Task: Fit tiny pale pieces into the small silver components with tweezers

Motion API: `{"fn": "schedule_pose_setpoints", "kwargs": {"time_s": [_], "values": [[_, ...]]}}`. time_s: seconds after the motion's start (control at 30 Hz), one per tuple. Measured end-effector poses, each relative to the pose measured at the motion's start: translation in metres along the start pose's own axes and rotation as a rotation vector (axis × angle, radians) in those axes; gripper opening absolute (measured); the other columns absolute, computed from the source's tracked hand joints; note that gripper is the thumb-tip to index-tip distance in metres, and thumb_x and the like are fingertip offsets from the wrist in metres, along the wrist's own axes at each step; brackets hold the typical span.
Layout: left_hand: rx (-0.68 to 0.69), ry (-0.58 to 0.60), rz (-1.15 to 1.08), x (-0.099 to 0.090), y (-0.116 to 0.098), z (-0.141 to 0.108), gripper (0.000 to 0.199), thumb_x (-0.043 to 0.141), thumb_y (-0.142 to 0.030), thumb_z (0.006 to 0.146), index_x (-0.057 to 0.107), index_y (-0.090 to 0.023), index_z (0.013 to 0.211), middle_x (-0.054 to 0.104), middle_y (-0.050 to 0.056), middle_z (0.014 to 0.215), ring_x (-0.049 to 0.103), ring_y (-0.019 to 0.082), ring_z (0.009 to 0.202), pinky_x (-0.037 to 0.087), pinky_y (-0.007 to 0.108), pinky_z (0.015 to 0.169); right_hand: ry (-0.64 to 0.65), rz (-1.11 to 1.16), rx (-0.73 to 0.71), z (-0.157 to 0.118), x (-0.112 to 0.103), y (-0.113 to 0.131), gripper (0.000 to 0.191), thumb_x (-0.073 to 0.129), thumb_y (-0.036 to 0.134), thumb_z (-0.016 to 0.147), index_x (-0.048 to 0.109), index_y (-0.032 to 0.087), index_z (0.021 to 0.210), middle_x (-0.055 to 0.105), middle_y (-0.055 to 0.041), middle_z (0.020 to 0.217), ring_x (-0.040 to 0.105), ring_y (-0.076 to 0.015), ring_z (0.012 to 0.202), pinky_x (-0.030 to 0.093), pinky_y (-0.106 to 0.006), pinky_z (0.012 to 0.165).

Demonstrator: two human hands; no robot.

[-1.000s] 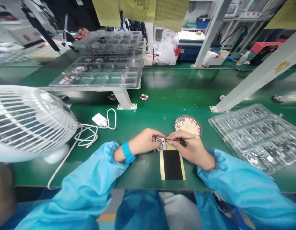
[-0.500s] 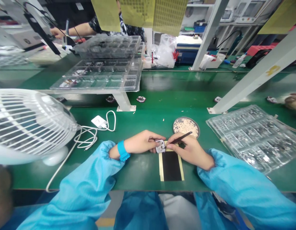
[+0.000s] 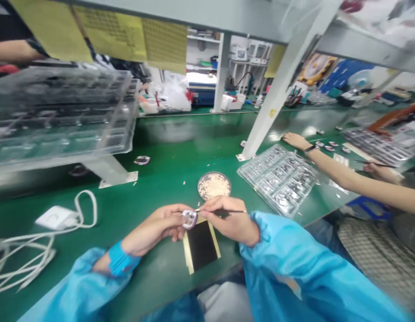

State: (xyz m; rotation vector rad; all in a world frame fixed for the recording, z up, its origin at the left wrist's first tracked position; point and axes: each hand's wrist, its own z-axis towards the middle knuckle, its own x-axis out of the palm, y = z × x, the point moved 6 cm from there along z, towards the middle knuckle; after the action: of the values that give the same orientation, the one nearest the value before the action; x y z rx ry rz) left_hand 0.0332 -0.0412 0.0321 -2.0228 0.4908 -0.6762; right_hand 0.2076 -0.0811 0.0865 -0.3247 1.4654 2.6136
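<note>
My left hand [image 3: 163,223] is closed on a small electronic housing [image 3: 189,219], white inside with a purple rim, held between thumb and fingers above the bench. My right hand [image 3: 227,219] pinches dark tweezers [image 3: 235,211], their tip at the housing's upper right edge. A tiny pale piece seems to be at the tip, too small to make out. Below both hands lies a black pad [image 3: 203,245] edged with yellow tape. Just beyond them stands a round dish [image 3: 214,185] full of small beige pieces.
A clear compartment tray [image 3: 277,179] of parts lies to the right, with a co-worker's arm [image 3: 341,167] reaching past it. Stacked clear trays [image 3: 63,112] sit on a raised shelf at left. A white charger [image 3: 58,218] and cable lie front left. A slanted post [image 3: 273,103] stands ahead.
The view has swung to the right, bringing the co-worker's arm into sight and the fan out of it. Both hands keep their hold on the housing and tweezers; the tweezers lie flatter.
</note>
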Motion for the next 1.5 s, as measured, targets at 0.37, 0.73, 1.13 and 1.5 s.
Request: {"fn": "schedule_pose_setpoints", "kwargs": {"time_s": [0.37, 0.73, 1.13, 1.5], "values": [[0.105, -0.116, 0.225, 0.006, -0.003, -0.001, 0.042, 0.079, -0.05, 0.079, 0.064, -0.014, 0.096, 0.068, 0.004, 0.072, 0.056, 0.011, 0.057, 0.041, 0.018, 0.05, -0.32, -1.073, 0.495, 0.0, -0.236, -0.043, 0.031, 0.055, 0.045, 0.095, 0.069, 0.017, 0.092, 0.071, -0.0102, 0.083, 0.065, -0.0255, 0.08, 0.047, -0.034, 0.073], [0.228, -0.277, 0.127, -0.007, -0.006, 0.003, 0.041, 0.074, -0.048, 0.084, 0.068, -0.012, 0.103, 0.072, 0.008, 0.081, 0.064, 0.013, 0.061, 0.037, 0.016, 0.045, -0.083, -1.279, 0.745, 0.01, -0.279, -0.091, 0.033, 0.071, 0.046, 0.084, 0.07, 0.013, 0.083, 0.07, -0.0168, 0.082, 0.064, -0.0251, 0.075, 0.039, -0.035, 0.064], [0.286, -0.322, -0.026, -0.014, -0.005, 0.002, 0.034, 0.07, -0.036, 0.085, 0.069, -0.009, 0.107, 0.069, 0.008, 0.078, 0.06, 0.012, 0.058, 0.034, 0.017, 0.044, 0.265, -0.033, 0.203, 0.056, -0.009, -0.014, 0.022, 0.073, 0.036, 0.087, 0.077, 0.022, 0.102, 0.075, -0.0046, 0.103, 0.07, -0.0215, 0.096, 0.057, -0.034, 0.087], [0.463, -0.46, 0.024, -0.016, -0.013, -0.006, 0.038, 0.081, -0.033, 0.077, 0.067, -0.011, 0.106, 0.073, 0.01, 0.095, 0.067, 0.017, 0.082, 0.056, 0.025, 0.07, 0.283, 0.139, 0.514, 0.027, 0.011, -0.054, 0.031, 0.08, 0.045, 0.077, 0.075, 0.015, 0.086, 0.073, -0.0051, 0.082, 0.065, -0.0162, 0.072, 0.052, -0.027, 0.066]]}}
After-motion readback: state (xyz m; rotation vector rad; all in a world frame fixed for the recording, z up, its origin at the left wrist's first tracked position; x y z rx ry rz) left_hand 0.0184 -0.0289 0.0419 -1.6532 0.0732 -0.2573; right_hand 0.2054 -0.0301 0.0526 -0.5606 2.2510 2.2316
